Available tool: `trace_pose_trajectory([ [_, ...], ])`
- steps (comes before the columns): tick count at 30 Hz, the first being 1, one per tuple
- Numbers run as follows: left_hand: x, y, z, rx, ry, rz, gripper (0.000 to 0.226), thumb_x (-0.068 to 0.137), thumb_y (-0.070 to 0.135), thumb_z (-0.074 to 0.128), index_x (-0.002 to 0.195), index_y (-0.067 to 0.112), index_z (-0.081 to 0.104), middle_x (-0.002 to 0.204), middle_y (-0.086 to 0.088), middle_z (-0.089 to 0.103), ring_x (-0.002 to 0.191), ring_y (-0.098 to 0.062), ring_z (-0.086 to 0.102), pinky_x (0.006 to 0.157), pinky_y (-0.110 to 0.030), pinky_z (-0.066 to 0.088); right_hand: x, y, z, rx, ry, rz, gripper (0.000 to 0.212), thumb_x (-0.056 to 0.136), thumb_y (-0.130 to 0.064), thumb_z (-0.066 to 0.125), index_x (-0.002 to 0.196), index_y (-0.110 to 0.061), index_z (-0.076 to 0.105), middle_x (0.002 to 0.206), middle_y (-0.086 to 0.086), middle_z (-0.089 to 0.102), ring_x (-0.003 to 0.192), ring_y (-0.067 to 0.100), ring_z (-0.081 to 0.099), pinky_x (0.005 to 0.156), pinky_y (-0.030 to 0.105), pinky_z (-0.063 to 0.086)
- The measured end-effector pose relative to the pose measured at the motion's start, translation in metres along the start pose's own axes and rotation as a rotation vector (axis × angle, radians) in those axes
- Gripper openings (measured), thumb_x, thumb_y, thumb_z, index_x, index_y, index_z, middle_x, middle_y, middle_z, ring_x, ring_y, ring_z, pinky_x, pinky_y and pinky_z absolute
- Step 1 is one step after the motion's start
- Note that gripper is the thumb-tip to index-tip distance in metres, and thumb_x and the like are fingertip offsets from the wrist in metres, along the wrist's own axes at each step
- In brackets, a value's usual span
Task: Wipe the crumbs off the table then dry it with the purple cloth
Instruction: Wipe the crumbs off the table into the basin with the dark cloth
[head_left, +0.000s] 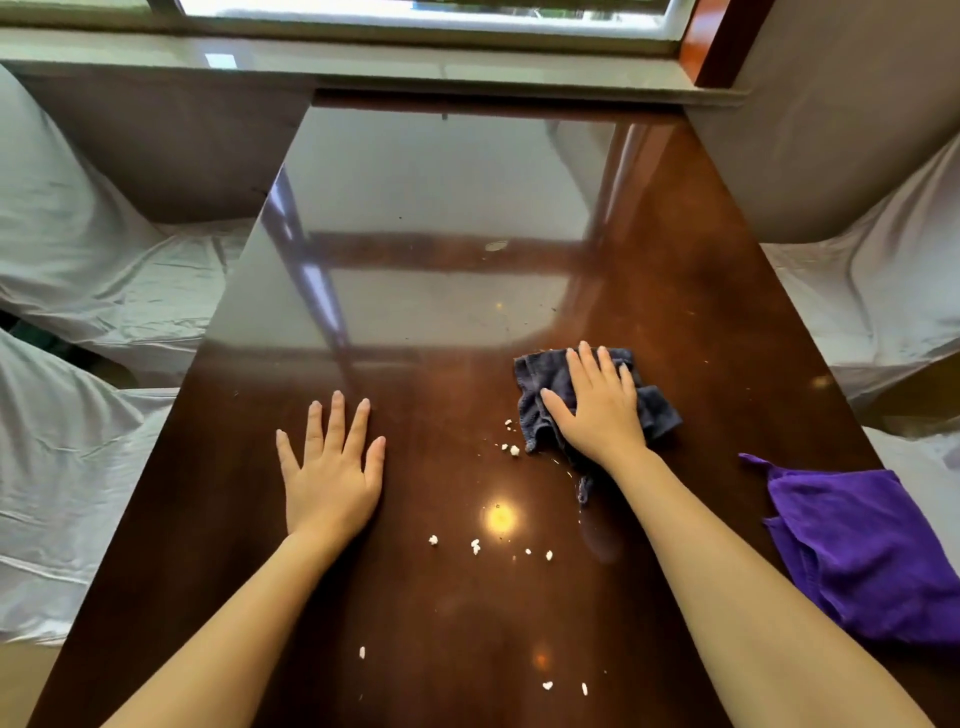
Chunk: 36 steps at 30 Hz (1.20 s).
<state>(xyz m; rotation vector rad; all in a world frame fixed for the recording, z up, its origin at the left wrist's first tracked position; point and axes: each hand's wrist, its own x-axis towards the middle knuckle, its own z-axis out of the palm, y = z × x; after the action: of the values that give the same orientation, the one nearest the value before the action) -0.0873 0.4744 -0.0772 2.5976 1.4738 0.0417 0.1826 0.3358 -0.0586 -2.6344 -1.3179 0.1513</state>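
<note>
A glossy dark-brown wooden table (415, 597) is seen from above, its far edge set against a windowsill (363, 67). The left hand (332, 467) is laid flat on the bare wood toward the left edge, palm down, fingers spread, nothing gripped. The right hand (597, 405) is pressed flat, fingers extended, on a crumpled dark grey-blue cloth (545, 395), which is pinned to the table right of centre; the cloth is held down rather than clutched. A thin wet smear is perhaps left on the wood just nearer than the cloth, though glare makes this uncertain. White crumbs (511, 449) are scattered on the table: a few lie just beside the near-left corner of the grey-blue cloth, a loose row is found between the two forearms near a bright lamp reflection (500, 517), and several more are spread toward the near edge. The purple cloth (857, 556) is bunched at the right edge of the table, apart from both hands and untouched. No containers are visible. Seats draped in white covers (93, 270) are set along both long sides.
</note>
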Motion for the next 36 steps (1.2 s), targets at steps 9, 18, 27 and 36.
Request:
trace_pose_trajectory([
  [9,0.001,-0.002,0.003,0.004,0.006,0.008,0.055,0.091,0.050,0.011,0.144,0.035,0.003,0.158,0.004,0.001,0.145,-0.018,-0.006,0.114,-0.053,-0.006,-0.017,-0.038,0.015,0.035,-0.067,-0.319,0.068,0.092,-0.055,0.035,0.147,-0.020,0.015,0.158,0.002,0.012,0.145,0.020,0.003,0.118,0.044,0.001],
  [18,0.003,-0.004,0.002,-0.006,-0.024,0.015,0.056,0.091,0.051,0.009,0.144,0.034,0.004,0.158,0.004,0.000,0.144,-0.018,-0.007,0.113,-0.054,-0.008,-0.103,-0.066,0.017,0.047,-0.143,-0.452,0.071,0.089,-0.061,0.027,0.147,-0.023,0.011,0.158,-0.001,0.008,0.143,0.013,-0.007,0.117,0.040,-0.004],
  [27,-0.010,-0.009,-0.003,-0.021,-0.054,0.063,0.056,0.093,0.049,0.014,0.145,0.031,0.006,0.158,0.002,0.000,0.145,-0.018,-0.006,0.115,-0.052,-0.007,-0.201,-0.067,0.016,0.065,-0.174,-0.468,0.078,0.087,-0.065,0.034,0.147,-0.021,0.012,0.157,0.000,0.008,0.145,0.019,-0.002,0.116,0.047,-0.005],
  [36,-0.097,-0.066,-0.014,-0.014,-0.057,0.000,0.055,0.093,0.049,0.017,0.144,0.035,0.002,0.158,0.004,-0.002,0.144,-0.014,-0.008,0.115,-0.047,-0.008,-0.154,-0.069,0.004,0.372,-0.022,-0.340,0.033,0.089,-0.014,0.059,0.122,-0.007,0.058,0.136,0.009,0.054,0.132,0.026,0.041,0.112,0.045,0.030],
])
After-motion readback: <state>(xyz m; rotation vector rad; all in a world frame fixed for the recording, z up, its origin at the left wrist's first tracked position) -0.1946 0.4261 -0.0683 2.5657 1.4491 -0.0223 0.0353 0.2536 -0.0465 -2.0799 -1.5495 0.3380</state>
